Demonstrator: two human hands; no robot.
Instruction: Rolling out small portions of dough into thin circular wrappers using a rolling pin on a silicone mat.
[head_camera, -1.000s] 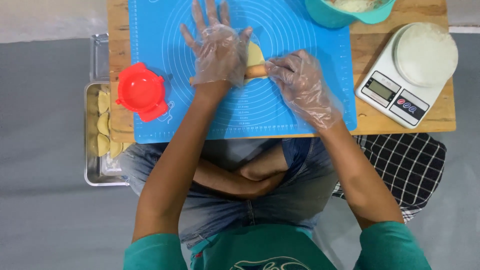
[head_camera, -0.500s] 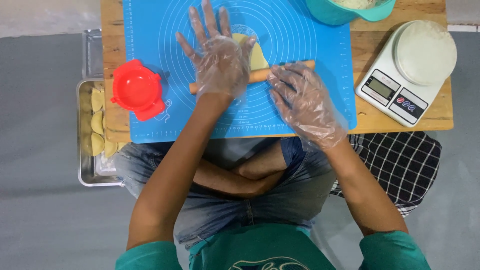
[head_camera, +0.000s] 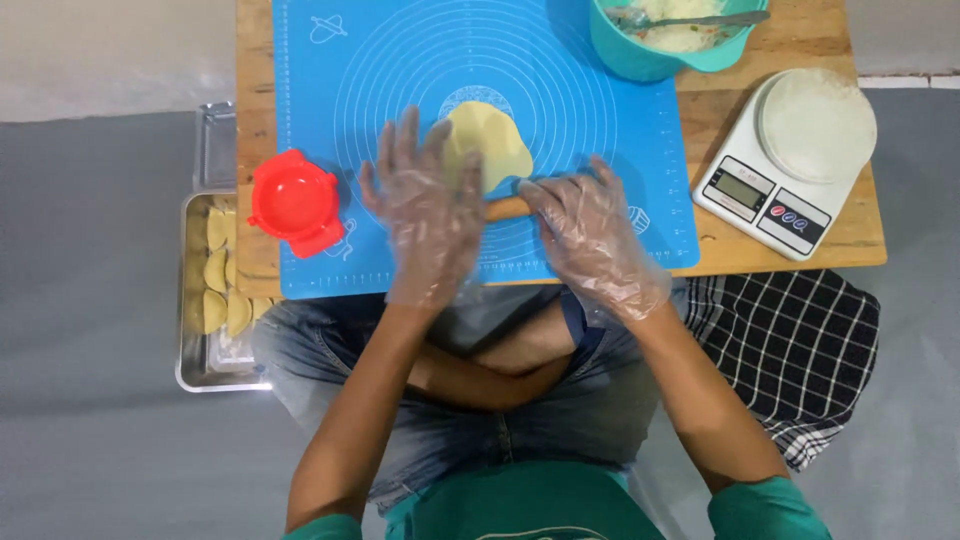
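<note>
Both gloved hands lie flat and spread on the rolling pin (head_camera: 508, 208) in the middle of the frame: left hand (head_camera: 425, 215), right hand (head_camera: 590, 235). The dough (head_camera: 485, 145) above looks soft and thin, best lifted by its edge

mat (head_camera: 600, 130): matt silicone | table (head_camera: 800, 30): wood | tray (head_camera: 195, 375): shiny metal | gloves (head_camera: 430, 215): clear plastic

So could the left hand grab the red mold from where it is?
Probably yes. The left hand lies flat on the rolling pin, and the red mold sits just beside it on the blue mat, with nothing between them.
</note>
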